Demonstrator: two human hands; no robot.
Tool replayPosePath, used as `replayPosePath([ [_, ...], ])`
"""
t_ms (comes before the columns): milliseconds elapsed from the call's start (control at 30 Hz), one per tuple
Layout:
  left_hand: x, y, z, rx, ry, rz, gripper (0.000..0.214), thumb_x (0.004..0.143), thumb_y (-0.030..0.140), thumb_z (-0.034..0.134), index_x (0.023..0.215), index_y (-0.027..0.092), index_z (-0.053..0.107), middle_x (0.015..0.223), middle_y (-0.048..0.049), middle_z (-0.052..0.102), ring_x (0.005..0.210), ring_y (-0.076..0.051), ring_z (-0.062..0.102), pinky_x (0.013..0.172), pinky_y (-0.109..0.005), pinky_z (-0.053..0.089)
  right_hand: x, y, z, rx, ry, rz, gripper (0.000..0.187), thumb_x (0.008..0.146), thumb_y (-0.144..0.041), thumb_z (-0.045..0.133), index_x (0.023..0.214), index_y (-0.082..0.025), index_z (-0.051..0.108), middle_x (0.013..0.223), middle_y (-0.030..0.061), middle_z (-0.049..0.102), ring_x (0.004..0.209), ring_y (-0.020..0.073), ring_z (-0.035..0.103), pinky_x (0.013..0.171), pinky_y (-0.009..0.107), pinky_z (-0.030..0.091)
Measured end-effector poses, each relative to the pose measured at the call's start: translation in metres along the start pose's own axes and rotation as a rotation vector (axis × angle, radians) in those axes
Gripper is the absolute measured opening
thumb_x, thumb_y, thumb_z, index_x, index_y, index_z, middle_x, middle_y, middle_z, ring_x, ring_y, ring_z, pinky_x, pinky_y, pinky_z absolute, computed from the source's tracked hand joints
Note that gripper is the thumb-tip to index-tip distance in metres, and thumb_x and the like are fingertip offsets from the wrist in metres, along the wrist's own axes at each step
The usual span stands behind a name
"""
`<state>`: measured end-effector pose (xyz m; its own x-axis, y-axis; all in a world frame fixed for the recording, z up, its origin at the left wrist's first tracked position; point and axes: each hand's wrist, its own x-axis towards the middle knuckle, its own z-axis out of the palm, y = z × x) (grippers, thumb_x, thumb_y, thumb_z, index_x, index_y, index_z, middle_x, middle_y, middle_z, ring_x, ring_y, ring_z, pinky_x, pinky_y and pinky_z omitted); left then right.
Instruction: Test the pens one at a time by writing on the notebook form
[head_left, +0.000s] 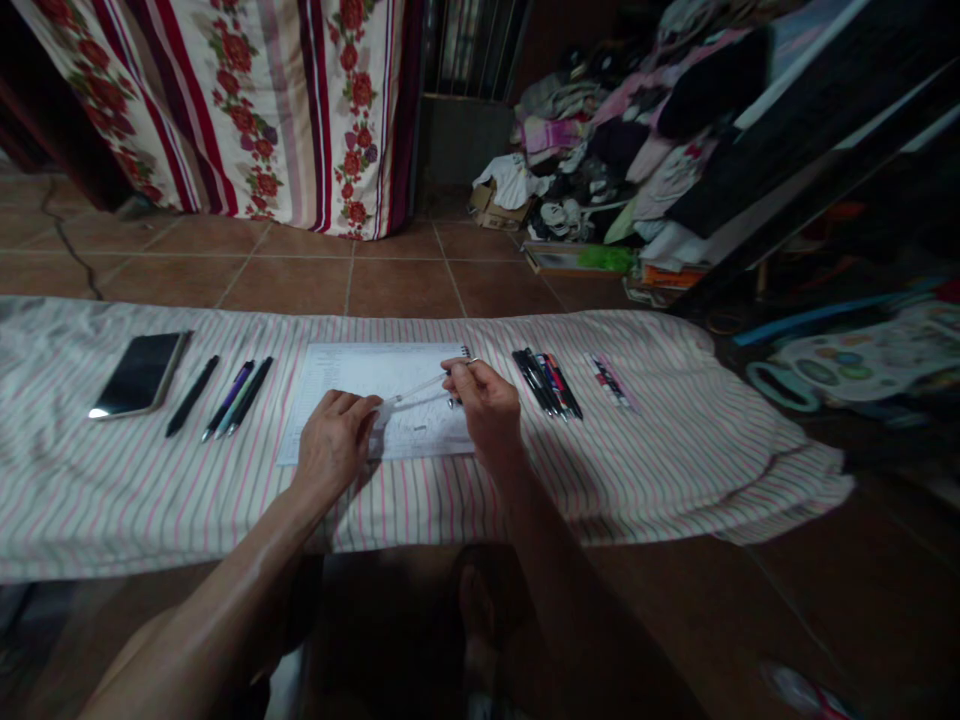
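A spiral notebook (360, 375) lies open on a striped cloth (645, 450) spread over the tiled floor. Both hands are over it. My right hand (486, 405) is closed on the upper end of a pale pen (417, 389). My left hand (334, 440) has its fingers curled and pinches the pen's lower end. The pen slants between the two hands just above the page.
Left of the notebook lie a phone (140, 374), a black pen (193, 394) and three more pens (238, 398). To the right lie a bunch of pens (546, 383) and a few more (609, 380). A floral cloth (262, 110) and piled clothes (637, 130) stand behind.
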<state>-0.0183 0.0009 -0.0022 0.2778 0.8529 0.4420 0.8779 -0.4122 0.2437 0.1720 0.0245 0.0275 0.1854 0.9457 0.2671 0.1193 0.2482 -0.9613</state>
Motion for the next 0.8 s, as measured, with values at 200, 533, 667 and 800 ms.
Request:
replayPosePath([
  [200, 0.0, -0.001, 0.0, -0.02, 0.007, 0.008, 0.025, 0.089, 0.024, 0.043, 0.101, 0.018, 0.064, 0.086, -0.0088, 0.066, 0.083, -0.024, 0.053, 0.074, -0.037, 0.047, 0.001, -0.001, -0.002, 0.085, 0.017, 0.038, 0.024, 0.079, -0.04, 0.056, 0.079, -0.019, 0.067, 0.066, -0.0009, 0.06, 0.059, 0.01, 0.05, 0.056, 0.024, 0.039],
  [533, 0.001, -0.005, -0.006, -0.018, 0.027, -0.03, 0.025, 0.089, 0.026, 0.044, 0.101, 0.018, 0.064, 0.084, -0.0087, 0.066, 0.084, -0.024, 0.053, 0.074, -0.037, 0.046, 0.007, 0.008, -0.006, 0.256, 0.112, 0.15, 0.027, 0.075, -0.044, 0.06, 0.085, -0.02, 0.068, 0.068, -0.0019, 0.055, 0.055, 0.0073, 0.043, 0.048, 0.021, 0.033],
  [667, 0.0, -0.004, -0.003, -0.024, 0.011, -0.02, 0.026, 0.089, 0.026, 0.043, 0.101, 0.017, 0.064, 0.084, -0.0087, 0.066, 0.084, -0.024, 0.053, 0.074, -0.036, 0.046, 0.004, 0.004, -0.002, 0.23, 0.095, 0.116, 0.025, 0.074, -0.043, 0.061, 0.08, -0.02, 0.068, 0.074, 0.0003, 0.061, 0.059, 0.0084, 0.048, 0.049, 0.022, 0.036],
  [800, 0.0, -0.004, -0.001, -0.013, 0.0, -0.007, 0.025, 0.089, 0.025, 0.043, 0.101, 0.018, 0.064, 0.085, -0.0086, 0.066, 0.084, -0.023, 0.053, 0.075, -0.037, 0.047, 0.002, -0.003, 0.0, 0.172, 0.065, 0.107, 0.023, 0.075, -0.039, 0.06, 0.08, -0.019, 0.069, 0.075, 0.0017, 0.065, 0.061, 0.0098, 0.054, 0.052, 0.022, 0.041],
])
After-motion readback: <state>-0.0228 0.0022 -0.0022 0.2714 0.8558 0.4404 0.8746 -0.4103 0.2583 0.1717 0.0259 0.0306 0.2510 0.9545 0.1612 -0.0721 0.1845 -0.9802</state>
